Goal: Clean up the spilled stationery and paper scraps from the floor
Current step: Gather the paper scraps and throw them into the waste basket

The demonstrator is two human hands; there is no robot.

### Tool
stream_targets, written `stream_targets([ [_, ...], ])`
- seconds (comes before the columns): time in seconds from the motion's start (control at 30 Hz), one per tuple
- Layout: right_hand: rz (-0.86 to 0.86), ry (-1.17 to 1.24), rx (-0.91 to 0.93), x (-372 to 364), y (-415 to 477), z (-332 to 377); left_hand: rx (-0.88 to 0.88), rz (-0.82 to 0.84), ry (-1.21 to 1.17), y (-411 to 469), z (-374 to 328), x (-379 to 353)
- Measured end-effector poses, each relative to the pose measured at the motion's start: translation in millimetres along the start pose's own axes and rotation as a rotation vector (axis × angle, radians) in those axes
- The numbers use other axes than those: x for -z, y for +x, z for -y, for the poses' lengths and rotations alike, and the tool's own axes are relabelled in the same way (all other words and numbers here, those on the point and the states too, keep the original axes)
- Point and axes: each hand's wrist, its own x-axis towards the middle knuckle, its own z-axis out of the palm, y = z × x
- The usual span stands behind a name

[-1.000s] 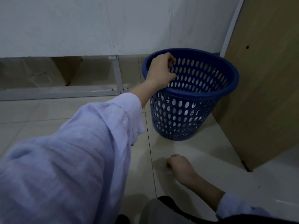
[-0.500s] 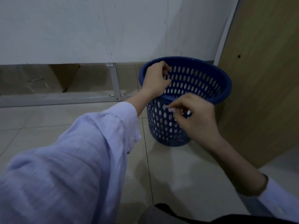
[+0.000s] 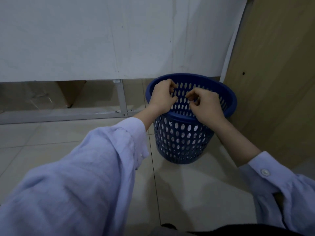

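Tiled floor: blue basket beside wooden panel.

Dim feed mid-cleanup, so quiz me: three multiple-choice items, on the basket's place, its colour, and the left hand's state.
1. Where does the basket stand? A on a desk; B on the tiled floor beside the wooden panel; C on a chair.
2. Its colour? A red; B white; C blue.
3. The left hand? A grips the basket's rim; B lies flat on the floor; C is out of view.
B, its base rests on tiles by the panel; C, rim and wall are blue; A, fingers curl over the rim.
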Motion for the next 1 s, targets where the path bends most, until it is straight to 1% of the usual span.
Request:
stream_targets([
  [0.2,-0.023,-0.017,-0.022,2,1,1,-0.093,0.042,0.206,-3,-9,14],
  [0.4,-0.048,-0.009,0.021,18,13,28,-0.174,0.103,0.423,0,-12,79],
  [0.57,-0.029,0.009,0.118,23,34,80,-0.178,0.114,0.606,-7,-15,167],
  [0.87,0.002,0.101,0.333,16,53,205,-0.115,-0.057,0.769,-61,-16,301],
  [1.0,0.067,0.142,0.397,-1,51,263,-0.044,-0.099,0.833,-100,-1,354],
])
